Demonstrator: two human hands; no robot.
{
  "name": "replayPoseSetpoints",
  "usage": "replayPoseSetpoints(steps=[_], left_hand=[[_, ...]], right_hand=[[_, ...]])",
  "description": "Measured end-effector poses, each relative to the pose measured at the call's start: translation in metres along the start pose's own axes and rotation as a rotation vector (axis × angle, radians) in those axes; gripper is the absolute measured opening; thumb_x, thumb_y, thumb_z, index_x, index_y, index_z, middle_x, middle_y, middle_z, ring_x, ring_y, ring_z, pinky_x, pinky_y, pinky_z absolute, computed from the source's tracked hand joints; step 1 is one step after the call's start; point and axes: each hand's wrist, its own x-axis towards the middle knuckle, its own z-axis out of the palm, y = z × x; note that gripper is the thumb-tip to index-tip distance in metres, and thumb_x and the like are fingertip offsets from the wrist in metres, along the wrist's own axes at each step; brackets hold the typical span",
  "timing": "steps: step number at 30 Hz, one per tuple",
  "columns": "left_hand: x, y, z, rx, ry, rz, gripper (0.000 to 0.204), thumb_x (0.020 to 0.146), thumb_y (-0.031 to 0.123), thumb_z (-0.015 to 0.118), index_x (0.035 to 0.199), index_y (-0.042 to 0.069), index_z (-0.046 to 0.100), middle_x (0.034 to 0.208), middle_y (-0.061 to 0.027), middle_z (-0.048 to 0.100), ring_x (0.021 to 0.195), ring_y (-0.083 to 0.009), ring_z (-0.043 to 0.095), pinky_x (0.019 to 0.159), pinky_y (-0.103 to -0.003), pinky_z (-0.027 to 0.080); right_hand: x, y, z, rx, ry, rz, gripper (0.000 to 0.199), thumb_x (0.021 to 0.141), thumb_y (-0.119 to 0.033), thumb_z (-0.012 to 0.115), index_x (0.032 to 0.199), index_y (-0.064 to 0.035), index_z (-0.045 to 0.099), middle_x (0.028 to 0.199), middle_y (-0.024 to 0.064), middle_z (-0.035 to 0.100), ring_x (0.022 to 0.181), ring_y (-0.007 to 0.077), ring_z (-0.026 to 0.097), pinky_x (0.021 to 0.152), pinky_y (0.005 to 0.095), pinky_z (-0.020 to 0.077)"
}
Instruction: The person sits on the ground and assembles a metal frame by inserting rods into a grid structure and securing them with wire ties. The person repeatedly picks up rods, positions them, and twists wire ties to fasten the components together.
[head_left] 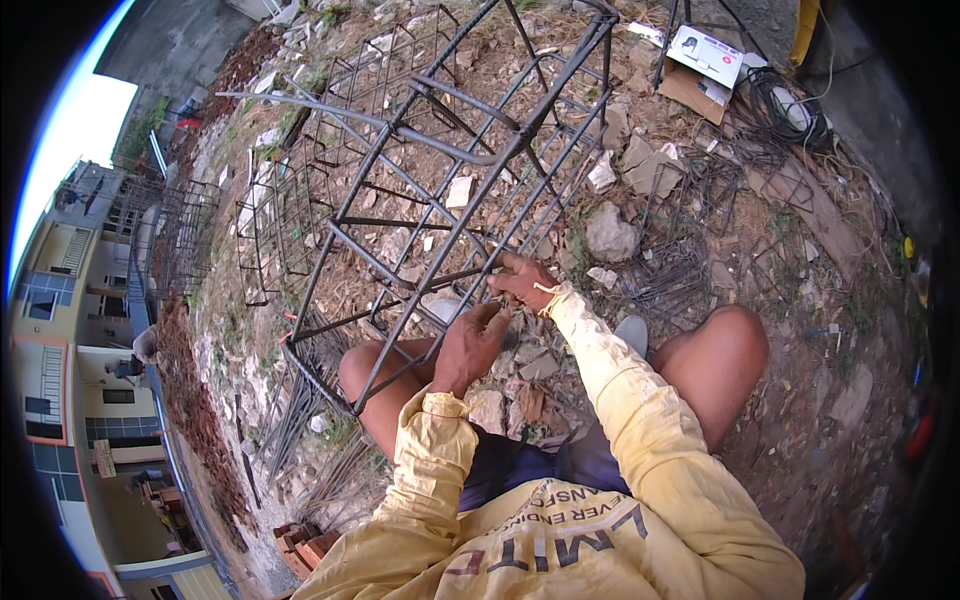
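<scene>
The right hand's (524, 281) fingers, slightly apart, meet the near bars of the steel rebar cage (372, 255), slanting ahead over rubble (611, 234). The left hand's (468, 350) fingers curl together just beside; whether either hand is clamped on anything, I cannot tell.

Soft daylight is lighting the scene, with the sky (105, 115) glaring blank white at the upper left and fringing blue along the rim. Gentle shading is falling across the sleeves (640, 390), and the rods (518, 142) are showing fairly crisp. The fisheye is bowing the buildings (45, 300), blackening the corners and leaving the lower-right ground (810, 450) dim and smeary.
</scene>
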Motion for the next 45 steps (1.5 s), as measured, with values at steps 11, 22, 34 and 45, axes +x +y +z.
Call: replayPoseSetpoints(steps=[11, 22, 34, 45], left_hand=[[0.068, 0.001, -0.030, -0.279, -0.036, -0.124, 0.025, 0.096, 0.022, 0.058, 0.110, 0.002, 0.063, 0.086, -0.0040, 0.065, 0.075, -0.0105, 0.061, 0.060, -0.024, 0.047], [0.088, -0.010, -0.023, -0.742, -0.179, -0.333, 0.016, 0.093, 0.019, 0.059, 0.104, 0.008, 0.060, 0.072, -0.0007, 0.060, 0.054, -0.0102, 0.053, 0.046, -0.022, 0.041], [0.084, -0.011, -0.012, -0.604, -0.446, -0.283, 0.038, 0.099, 0.033, 0.049, 0.129, 0.011, 0.057, 0.080, 0.0017, 0.061, 0.058, -0.0060, 0.048, 0.044, -0.020, 0.032], [0.080, -0.004, -0.005, -0.540, -0.238, -0.392, 0.028, 0.095, 0.036, 0.061, 0.100, 0.008, 0.060, 0.074, -0.0040, 0.063, 0.054, -0.0095, 0.055, 0.042, -0.021, 0.037]], right_hand=[[-0.010, -0.016, 0.005, 0.320, -0.037, 0.104, 0.022, 0.088, -0.015, 0.061, 0.107, -0.0055, 0.057, 0.073, 0.0011, 0.055, 0.051, 0.0051, 0.042, 0.045, 0.0211, 0.0324], [-0.016, -0.028, 0.009, 0.608, 0.095, 0.231, 0.028, 0.089, -0.004, 0.055, 0.116, -0.0034, 0.048, 0.080, 0.0073, 0.059, 0.058, 0.0108, 0.051, 0.046, 0.0249, 0.0398], [-0.013, -0.025, -0.007, 0.727, 0.060, 0.278, 0.020, 0.095, -0.017, 0.050, 0.114, -0.0177, 0.055, 0.090, 0.0051, 0.061, 0.062, 0.0128, 0.052, 0.045, 0.0217, 0.0370], [-0.032, -0.031, 0.027, 0.448, 0.685, 0.073, 0.025, 0.100, -0.022, 0.047, 0.096, 0.0008, 0.055, 0.068, 0.0091, 0.060, 0.052, 0.0180, 0.065, 0.037, 0.0290, 0.0486]])
